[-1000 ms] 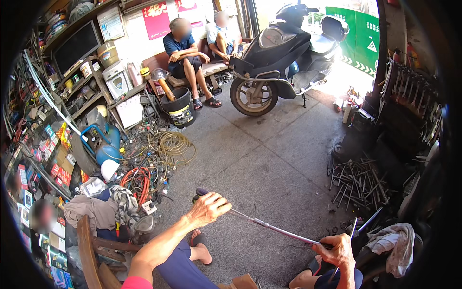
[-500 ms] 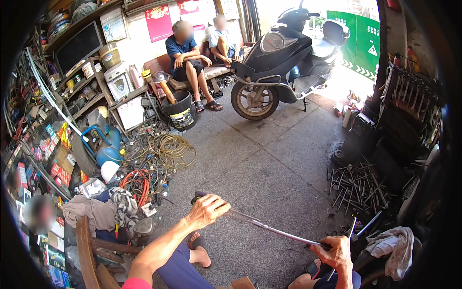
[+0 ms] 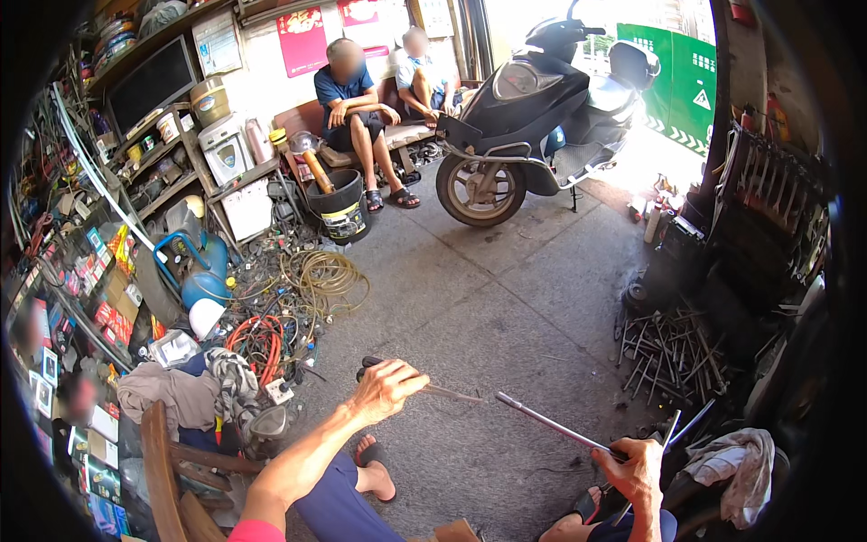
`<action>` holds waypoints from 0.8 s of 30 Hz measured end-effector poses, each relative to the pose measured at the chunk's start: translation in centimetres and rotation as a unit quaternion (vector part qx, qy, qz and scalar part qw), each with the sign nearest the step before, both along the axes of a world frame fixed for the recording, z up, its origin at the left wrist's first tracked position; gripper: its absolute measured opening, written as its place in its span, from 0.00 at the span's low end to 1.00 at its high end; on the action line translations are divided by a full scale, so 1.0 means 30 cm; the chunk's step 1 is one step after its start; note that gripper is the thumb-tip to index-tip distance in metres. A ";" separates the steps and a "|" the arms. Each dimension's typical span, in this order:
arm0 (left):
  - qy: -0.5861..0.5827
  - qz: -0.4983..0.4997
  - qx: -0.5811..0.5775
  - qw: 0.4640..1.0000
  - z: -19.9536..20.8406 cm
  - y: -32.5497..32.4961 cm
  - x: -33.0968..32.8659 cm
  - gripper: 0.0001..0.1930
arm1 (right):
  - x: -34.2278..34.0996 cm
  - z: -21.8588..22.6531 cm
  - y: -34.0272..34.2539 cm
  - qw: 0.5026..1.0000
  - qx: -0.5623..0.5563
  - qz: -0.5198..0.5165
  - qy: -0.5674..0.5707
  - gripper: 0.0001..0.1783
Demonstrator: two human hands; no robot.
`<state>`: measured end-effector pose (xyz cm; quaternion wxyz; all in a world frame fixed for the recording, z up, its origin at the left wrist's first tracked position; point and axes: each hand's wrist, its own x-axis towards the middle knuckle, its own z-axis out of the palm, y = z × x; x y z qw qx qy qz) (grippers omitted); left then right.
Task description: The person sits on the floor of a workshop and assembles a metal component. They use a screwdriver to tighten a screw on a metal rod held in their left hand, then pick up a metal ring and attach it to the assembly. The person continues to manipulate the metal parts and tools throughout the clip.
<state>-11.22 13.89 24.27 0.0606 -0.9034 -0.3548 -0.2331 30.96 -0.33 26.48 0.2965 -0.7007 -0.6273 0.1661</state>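
Note:
My left hand (image 3: pixel 386 393) is closed round a thin dark metal tool (image 3: pixel 452 395), possibly a screwdriver or file. Its black handle end sticks out behind the fingers, and the shaft points right. My right hand (image 3: pixel 634 470) grips a T-handle wrench (image 3: pixel 551 425), whose long bright shaft slants up and left toward that tool. The crossbar shows on both sides of the right fist. A small gap separates the two tips. Both tools are held in the air above the stone floor, and my fingers cover part of each.
Loose metal rods (image 3: pixel 673 357) are heaped at the right, with a rag (image 3: pixel 733 470) below. Coiled hoses (image 3: pixel 321 282) and cluttered parts lie left, near a wooden chair (image 3: pixel 161 470). Beyond stand a black scooter (image 3: pixel 524 117) and a bucket (image 3: pixel 341 206); two people sit on a bench (image 3: pixel 402 135).
The tool tip and the wrench shaft's end, lined up and touching or overlapping before, are now apart. My right hand has shifted slightly right with the wrench; my left hand has barely moved.

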 end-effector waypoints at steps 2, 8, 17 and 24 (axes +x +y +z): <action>0.017 -0.023 0.010 1.000 -0.006 -0.003 0.010 0.17 | -0.015 0.019 0.002 0.999 -0.024 0.026 0.041 0.14; 0.002 -0.012 -0.009 1.000 0.003 -0.013 0.035 0.13 | -0.013 0.037 0.000 0.992 -0.065 0.070 0.086 0.12; -0.543 0.133 -0.722 0.408 -0.057 -0.101 0.126 0.10 | -0.041 -0.007 0.000 0.988 -0.012 0.023 0.150 0.11; -0.497 0.071 -0.798 0.333 -0.019 -0.211 0.237 0.14 | -0.124 -0.008 0.011 0.973 -0.010 0.023 0.228 0.14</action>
